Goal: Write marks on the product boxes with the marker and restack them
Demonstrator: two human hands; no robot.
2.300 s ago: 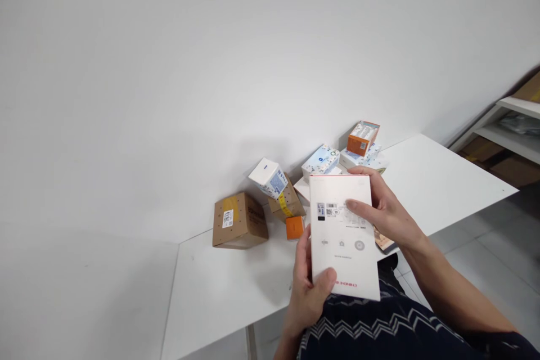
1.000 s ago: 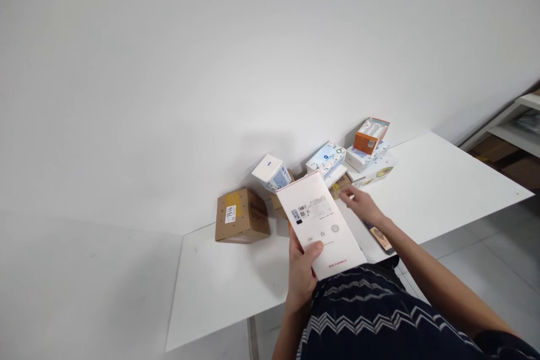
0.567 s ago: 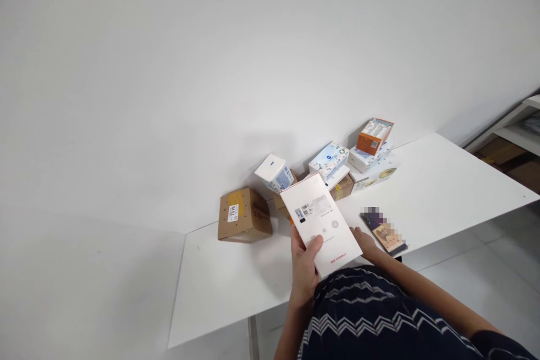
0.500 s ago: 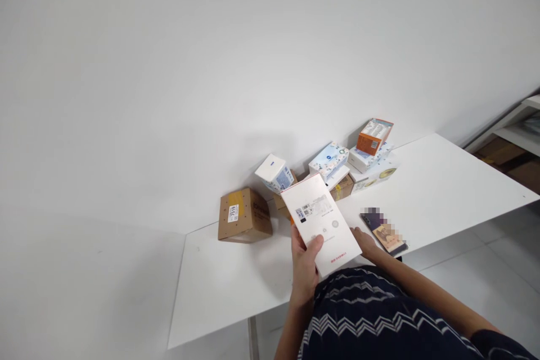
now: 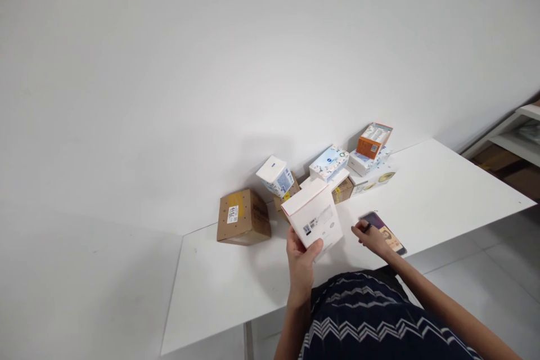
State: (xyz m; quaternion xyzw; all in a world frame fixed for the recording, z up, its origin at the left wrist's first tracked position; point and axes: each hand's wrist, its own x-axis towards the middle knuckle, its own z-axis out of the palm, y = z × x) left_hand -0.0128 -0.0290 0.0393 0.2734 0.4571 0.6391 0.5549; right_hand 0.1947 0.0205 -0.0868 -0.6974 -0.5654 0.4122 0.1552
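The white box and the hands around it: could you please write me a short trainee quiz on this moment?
1. Which hand holds the white box?
2. True or false: the right hand rests on the brown carton.
3. What lies flat by the right hand: A) a phone, B) a cup, C) scissors?

Key: 1. The left hand. 2. False; it is at the phone. 3. A.

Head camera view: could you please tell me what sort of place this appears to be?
Probably a stockroom or packing area: mixed small cartons such as a brown cardboard box on a plain white table, with white shelving holding cartons.
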